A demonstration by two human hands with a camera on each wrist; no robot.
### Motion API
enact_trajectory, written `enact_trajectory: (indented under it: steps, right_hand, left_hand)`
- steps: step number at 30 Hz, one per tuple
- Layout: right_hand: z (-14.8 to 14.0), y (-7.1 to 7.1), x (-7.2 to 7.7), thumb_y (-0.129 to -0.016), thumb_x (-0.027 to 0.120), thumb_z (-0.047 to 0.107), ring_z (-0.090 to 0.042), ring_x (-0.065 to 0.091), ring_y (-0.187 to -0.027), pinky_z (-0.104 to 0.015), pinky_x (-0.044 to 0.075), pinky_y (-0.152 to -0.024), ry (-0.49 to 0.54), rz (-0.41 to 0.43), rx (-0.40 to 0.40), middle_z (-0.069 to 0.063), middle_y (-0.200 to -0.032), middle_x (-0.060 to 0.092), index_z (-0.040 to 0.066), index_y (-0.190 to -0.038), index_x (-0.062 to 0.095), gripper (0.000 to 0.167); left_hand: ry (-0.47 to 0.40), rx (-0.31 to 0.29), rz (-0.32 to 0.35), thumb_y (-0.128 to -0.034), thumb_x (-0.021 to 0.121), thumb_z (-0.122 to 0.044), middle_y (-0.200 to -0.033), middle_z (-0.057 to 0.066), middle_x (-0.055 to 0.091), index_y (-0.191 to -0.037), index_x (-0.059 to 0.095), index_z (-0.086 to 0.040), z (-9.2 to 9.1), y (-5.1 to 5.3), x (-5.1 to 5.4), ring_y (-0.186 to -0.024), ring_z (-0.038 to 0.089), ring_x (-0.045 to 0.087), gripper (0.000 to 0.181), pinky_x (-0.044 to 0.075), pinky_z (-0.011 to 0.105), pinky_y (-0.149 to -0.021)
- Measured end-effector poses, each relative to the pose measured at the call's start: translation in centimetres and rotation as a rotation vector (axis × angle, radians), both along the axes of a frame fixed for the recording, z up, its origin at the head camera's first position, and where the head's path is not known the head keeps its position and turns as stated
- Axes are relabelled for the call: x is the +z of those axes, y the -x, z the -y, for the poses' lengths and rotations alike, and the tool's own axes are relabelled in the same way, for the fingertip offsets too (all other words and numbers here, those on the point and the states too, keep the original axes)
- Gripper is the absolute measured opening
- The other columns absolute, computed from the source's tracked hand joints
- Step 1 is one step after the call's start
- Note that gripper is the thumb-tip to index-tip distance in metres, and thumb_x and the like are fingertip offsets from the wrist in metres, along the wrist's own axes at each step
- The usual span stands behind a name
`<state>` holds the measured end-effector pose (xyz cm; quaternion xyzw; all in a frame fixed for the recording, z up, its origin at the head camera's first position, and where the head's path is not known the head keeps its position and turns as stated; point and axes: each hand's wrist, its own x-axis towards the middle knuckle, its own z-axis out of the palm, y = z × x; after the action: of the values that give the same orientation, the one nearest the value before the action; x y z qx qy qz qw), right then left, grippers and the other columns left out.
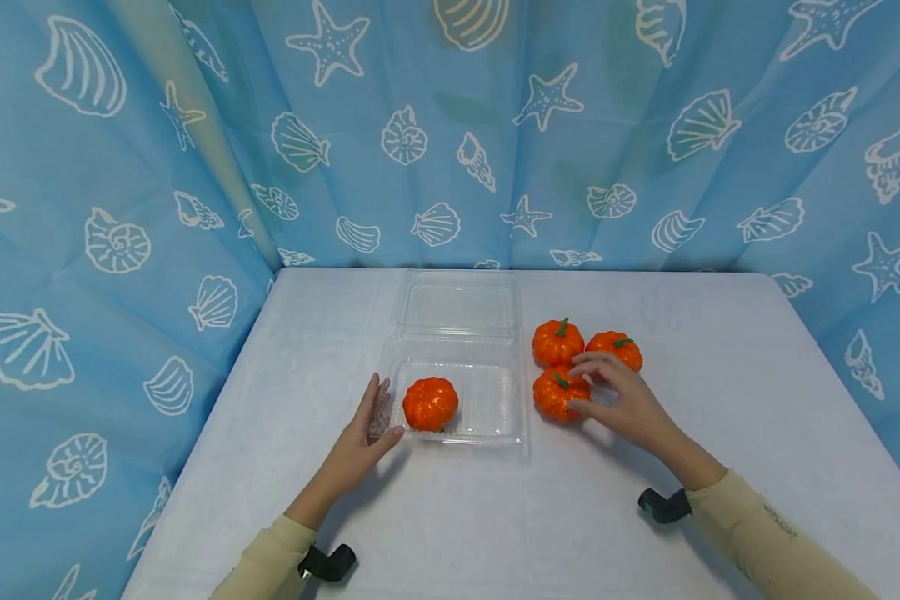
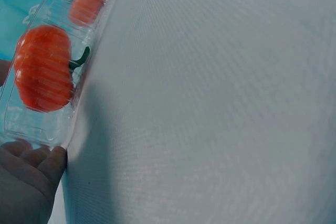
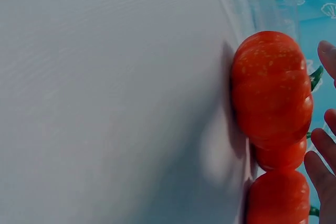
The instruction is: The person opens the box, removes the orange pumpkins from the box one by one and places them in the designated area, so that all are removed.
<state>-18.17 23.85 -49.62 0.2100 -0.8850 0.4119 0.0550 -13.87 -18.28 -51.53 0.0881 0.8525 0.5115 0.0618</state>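
A clear plastic clamshell container (image 1: 487, 429) stands with its lid (image 1: 457, 304) folded back away from me. Inside, toward its left, lies a small orange toy pumpkin (image 1: 431, 405); its green stem (image 2: 79, 60) points sideways in the left wrist view. My left hand (image 1: 357, 446) rests against the container's left wall, fingers extended and thumb near the front corner. My right hand (image 1: 630, 404) hovers with spread, slightly bent fingers around the top of the nearest loose pumpkin (image 1: 557, 396). In the right wrist view, the fingertips (image 3: 319, 142) appear apart from that pumpkin (image 3: 272, 87).
Behind the nearest loose pumpkin sit two more, one at the back left (image 1: 555, 343) and one at the back right (image 1: 607, 346). A white cloth covers the table (image 1: 495, 533). Blue shell-print curtains (image 1: 450, 183) hang along the back and sides.
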Motion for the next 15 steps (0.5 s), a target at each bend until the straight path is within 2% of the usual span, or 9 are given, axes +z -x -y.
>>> enact_trajectory:
  steps: [9,15]
  right_hand:
    - [0.7,0.2,0.9,-0.086,0.084,0.018,-0.033,0.052,-0.126,-0.059,0.051,-0.098,0.005,0.010,0.003,-0.009,-0.136,0.057,0.014,-0.117,0.067,0.035]
    - [1.6,0.6,1.5,-0.087,0.083,0.020,-0.030,0.053,-0.124,-0.061,0.051,-0.098,0.014,-0.011,0.023,-0.007,-0.134,0.058,0.014,-0.116,0.068,0.033]
  left_hand:
    - [0.002,-0.005,-0.009,-0.0987,0.067,-0.027,-0.168,0.007,0.024,-0.165,0.006,-0.016,0.0,0.0,-0.2,-0.153,0.032,0.023,0.091,0.032,0.058,-0.115]
    - [0.003,0.001,-0.012,-0.0978,0.068,-0.026,-0.168,0.007,0.024,-0.165,0.006,-0.015,-0.1,0.0,0.0,-0.153,0.031,0.023,0.093,0.030,0.058,-0.117]
